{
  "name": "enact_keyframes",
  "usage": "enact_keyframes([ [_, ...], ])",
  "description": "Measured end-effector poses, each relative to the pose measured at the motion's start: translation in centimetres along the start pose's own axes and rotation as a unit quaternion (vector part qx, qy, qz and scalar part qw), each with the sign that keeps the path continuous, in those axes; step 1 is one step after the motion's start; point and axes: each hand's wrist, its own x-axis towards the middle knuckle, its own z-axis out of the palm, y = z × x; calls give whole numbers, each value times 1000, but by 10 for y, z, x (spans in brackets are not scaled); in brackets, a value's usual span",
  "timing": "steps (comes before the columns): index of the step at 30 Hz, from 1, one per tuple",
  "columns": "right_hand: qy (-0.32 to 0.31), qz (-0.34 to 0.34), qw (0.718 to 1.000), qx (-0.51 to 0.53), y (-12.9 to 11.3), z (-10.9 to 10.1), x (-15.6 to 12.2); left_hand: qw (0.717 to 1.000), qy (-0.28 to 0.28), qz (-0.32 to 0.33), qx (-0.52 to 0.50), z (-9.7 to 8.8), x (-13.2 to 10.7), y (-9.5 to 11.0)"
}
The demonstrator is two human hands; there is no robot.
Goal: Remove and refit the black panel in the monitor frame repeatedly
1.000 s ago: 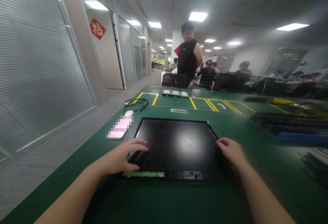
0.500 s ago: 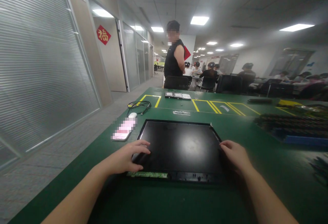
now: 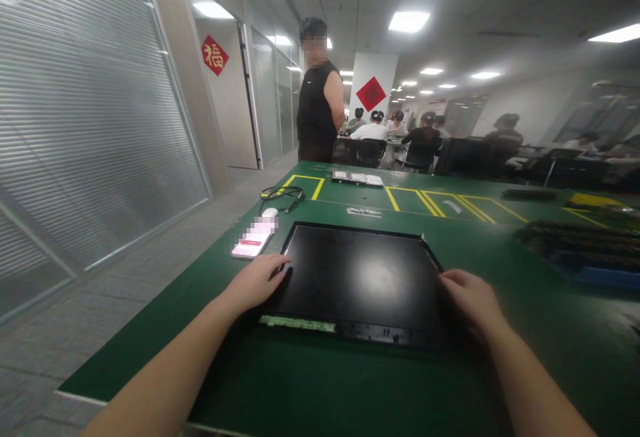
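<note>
A flat black LCD screen panel (image 3: 350,270) lies face up on the green table in front of me. Along its near edge, a narrow green circuit board (image 3: 299,323) shows at the left, beside a dark strip. My left hand (image 3: 257,281) is at the panel's left edge, thumb and fingers drawn together on the frame. On the opposite side, my right hand (image 3: 470,295) pinches the right edge, its lower fingers partly hidden in shadow. A small pale bit sticks up at the panel's far right corner.
Left of the panel lie a phone (image 3: 255,237), a white mouse (image 3: 270,213) and a coiled black cable (image 3: 284,195). Hard drives (image 3: 357,178) sit farther back near yellow tape outlines. A blue tray (image 3: 607,277) is at right. One person (image 3: 320,103) stands beyond the table; others sit behind.
My left hand has gone from spread fingers over the panel's left side to closing on its left edge. My right hand stays at the right edge. The camera view has shifted slightly.
</note>
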Motion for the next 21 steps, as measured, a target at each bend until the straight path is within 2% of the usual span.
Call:
enact_keyframes([
  [10, 11, -8, 1000, -7, -4, -1, -3, 996, -8, -76, 56, 6, 4, 8],
  [15, 12, -15, 1000, -4, -3, 0, -3, 995, 5, -73, 68, 8, 8, 7],
  [21, 24, -27, 999, 3, 0, 2, -1, 998, 28, -60, 19, 6, 10, 5],
])
